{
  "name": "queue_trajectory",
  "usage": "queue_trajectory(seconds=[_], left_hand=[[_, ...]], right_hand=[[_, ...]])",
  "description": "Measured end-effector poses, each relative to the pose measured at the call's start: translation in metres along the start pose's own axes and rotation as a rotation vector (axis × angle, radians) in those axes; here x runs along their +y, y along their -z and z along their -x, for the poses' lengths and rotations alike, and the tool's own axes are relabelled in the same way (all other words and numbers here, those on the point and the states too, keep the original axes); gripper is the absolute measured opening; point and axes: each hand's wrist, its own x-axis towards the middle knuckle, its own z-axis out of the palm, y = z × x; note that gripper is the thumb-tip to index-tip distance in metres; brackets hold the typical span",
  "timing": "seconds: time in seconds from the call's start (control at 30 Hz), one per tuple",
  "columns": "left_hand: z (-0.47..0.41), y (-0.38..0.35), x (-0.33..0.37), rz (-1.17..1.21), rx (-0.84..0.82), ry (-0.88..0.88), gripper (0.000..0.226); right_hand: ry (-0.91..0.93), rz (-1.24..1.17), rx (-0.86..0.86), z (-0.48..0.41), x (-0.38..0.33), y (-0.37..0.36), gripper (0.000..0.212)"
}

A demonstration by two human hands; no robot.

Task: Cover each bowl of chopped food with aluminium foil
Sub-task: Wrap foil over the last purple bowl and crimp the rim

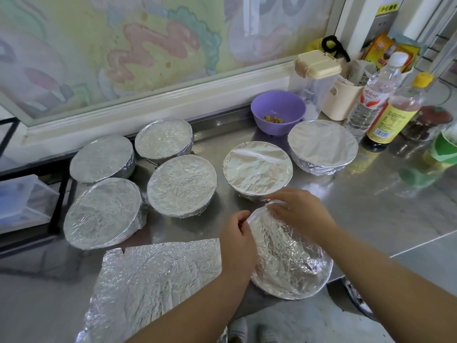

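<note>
Altogether seven foiled bowls (181, 185), one sheet (158, 280)

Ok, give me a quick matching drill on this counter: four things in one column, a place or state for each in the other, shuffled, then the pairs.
Things
1. purple bowl
2. loose foil sheet
3. near bowl
4. yellow-capped bottle

Places or states
A. foil over its top, left hand and right hand gripping its rim
B. lying flat at the near edge of the counter
C. uncovered, a little food inside, at the back
D. upright at the right, dark liquid inside

Pairs: 1-C, 2-B, 3-A, 4-D
</note>
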Motion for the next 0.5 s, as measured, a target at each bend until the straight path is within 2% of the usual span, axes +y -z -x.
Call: queue_trajectory(seconds=[0.07,0.13,0.2,0.3,0.5], left_hand=[[0.007,0.004,0.000,0.036,-0.005,0.014,0.025],[0.002,0.008,0.002,-0.065,0.001,-0.108,0.027],[-0.012,0.007,0.007,-0.149,-0.063,-0.250,0.031],[-0.031,-0.001,0.014,-0.264,-0.253,-0.374,0.034],[-0.035,-0.008,0.007,-0.293,-0.192,-0.411,0.031]], right_hand=[[-0.071,-0.057,0.156,0.013,0.005,0.002,0.023],[-0.174,-0.105,0.238,0.024,0.010,0.001,0.022],[-0.234,-0.116,0.232,0.030,0.014,-0.002,0.021],[-0.251,-0.147,0.196,0.031,0.017,-0.008,0.018],[-0.266,-0.203,0.162,0.022,0.023,-0.014,0.014]])
